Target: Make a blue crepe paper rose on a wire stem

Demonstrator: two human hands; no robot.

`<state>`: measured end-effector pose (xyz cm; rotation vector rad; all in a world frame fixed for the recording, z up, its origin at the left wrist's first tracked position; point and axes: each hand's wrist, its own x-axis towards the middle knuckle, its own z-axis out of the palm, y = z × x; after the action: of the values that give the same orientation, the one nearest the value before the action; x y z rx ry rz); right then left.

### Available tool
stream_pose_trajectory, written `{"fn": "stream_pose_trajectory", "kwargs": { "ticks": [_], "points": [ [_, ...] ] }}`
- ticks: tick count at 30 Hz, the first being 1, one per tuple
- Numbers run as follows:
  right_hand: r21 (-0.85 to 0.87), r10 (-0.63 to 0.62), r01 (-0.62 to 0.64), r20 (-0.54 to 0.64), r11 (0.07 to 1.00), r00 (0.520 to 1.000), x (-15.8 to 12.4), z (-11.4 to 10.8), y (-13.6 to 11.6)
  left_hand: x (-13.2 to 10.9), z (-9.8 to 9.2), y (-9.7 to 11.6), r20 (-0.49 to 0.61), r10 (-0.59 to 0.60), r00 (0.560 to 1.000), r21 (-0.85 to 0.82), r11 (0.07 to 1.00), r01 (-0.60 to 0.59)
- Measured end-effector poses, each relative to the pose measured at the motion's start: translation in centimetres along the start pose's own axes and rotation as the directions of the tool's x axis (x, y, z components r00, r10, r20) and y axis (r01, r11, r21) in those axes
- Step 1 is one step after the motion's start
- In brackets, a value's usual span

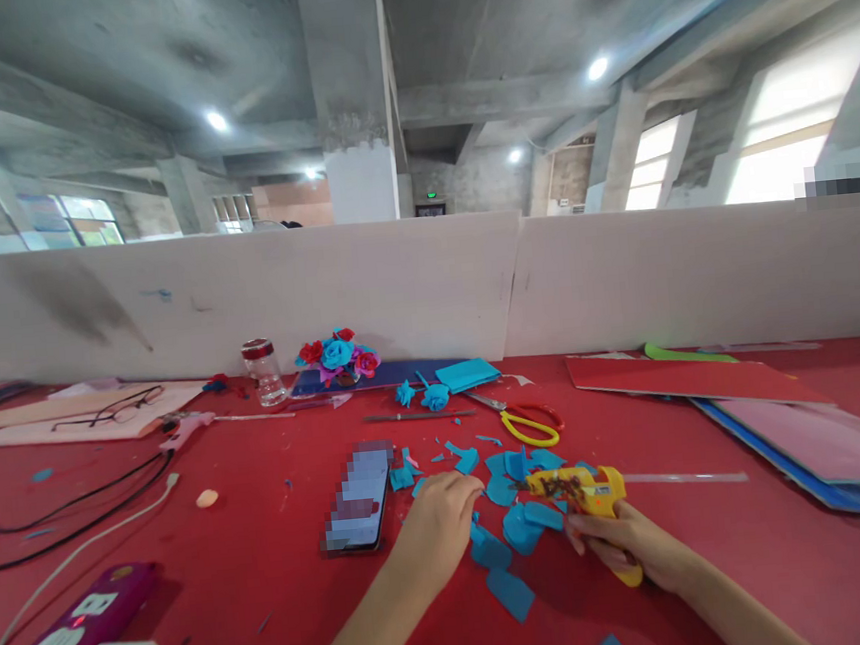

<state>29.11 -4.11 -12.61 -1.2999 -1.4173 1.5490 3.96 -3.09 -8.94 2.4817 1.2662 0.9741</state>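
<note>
My right hand (630, 541) is wrapped round the handle of a yellow hot glue gun (604, 488). Its nozzle points left, and a clear glue stick (689, 479) sticks out of its back. Just left of the nozzle, my left hand (446, 510) is closed in a pinch with its back to me; whatever is between the fingertips is hidden. Cut blue paper pieces (512, 593) lie scattered beneath and between both hands. Beyond them rest scissors (531, 431) with one yellow and one red handle loop, and blue paper flowers (434, 396) beside folded blue paper (469, 373).
A phone (359, 499) lies left of my left hand on the red table (253, 539). Farther back stand a glass jar (265, 377) and a paper bouquet (338, 354). A purple power strip (72, 630) with cables occupies the near left; coloured sheets (824, 439) lie right.
</note>
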Motion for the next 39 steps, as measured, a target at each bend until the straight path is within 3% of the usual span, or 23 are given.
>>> {"fn": "stream_pose_trajectory", "kwargs": {
  "ticks": [8,20,28,39],
  "points": [
    [-0.002,-0.004,0.004,0.039,1.0,0.999,-0.1,-0.1,-0.1,-0.1,0.0,-0.2,-0.004,0.027,1.0,-0.023,0.999,-0.027],
    [0.009,-0.015,0.015,0.034,1.0,0.999,-0.1,0.0,0.2,0.0,-0.4,1.0,0.048,-0.049,0.998,-0.005,0.999,0.05],
    [0.023,-0.017,0.016,0.043,1.0,0.999,-0.1,0.1,0.1,-0.7,0.3,0.6,0.067,0.018,0.998,-0.014,1.0,-0.017],
    [0.013,-0.026,0.025,0.027,1.0,0.999,-0.2,0.3,-0.2,-0.7,0.7,0.0,0.11,0.022,0.994,-0.072,0.997,-0.014]
  ]
}}
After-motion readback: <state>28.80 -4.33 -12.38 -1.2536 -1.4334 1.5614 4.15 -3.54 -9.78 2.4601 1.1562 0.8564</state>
